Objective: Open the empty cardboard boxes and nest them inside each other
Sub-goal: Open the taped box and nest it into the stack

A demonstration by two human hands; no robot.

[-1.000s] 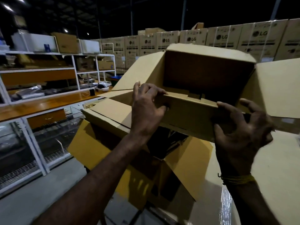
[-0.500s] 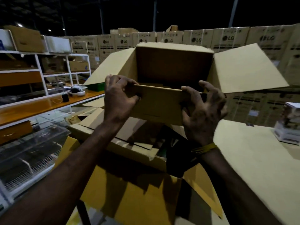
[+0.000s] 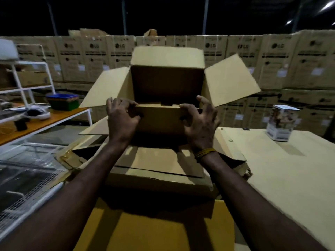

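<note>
A small open cardboard box (image 3: pixel 166 84) is held up in front of me, its mouth facing me and its flaps spread left, right and up. My left hand (image 3: pixel 120 120) grips the left end of its near lower flap. My right hand (image 3: pixel 200 122) has its thumb on the right end of that flap, its fingers spread and curled. Below them lies a larger open cardboard box (image 3: pixel 155 171) with its flaps folded outward; its inside is mostly hidden by my arms and the small box.
A cardboard-covered table (image 3: pixel 282 169) runs along the right, with a small printed carton (image 3: pixel 281 122) on it. On the left stand a white shelf rack (image 3: pixel 23 87), an orange worktop (image 3: pixel 41 124) with green and blue trays (image 3: pixel 62 101), and wire racks (image 3: pixel 27 187). Stacked cartons (image 3: pixel 272 66) wall the back.
The small box has swung from my right toward the centre and now sits squarely over the large box. My right hand slid inward along the flap and its fingers have loosened.
</note>
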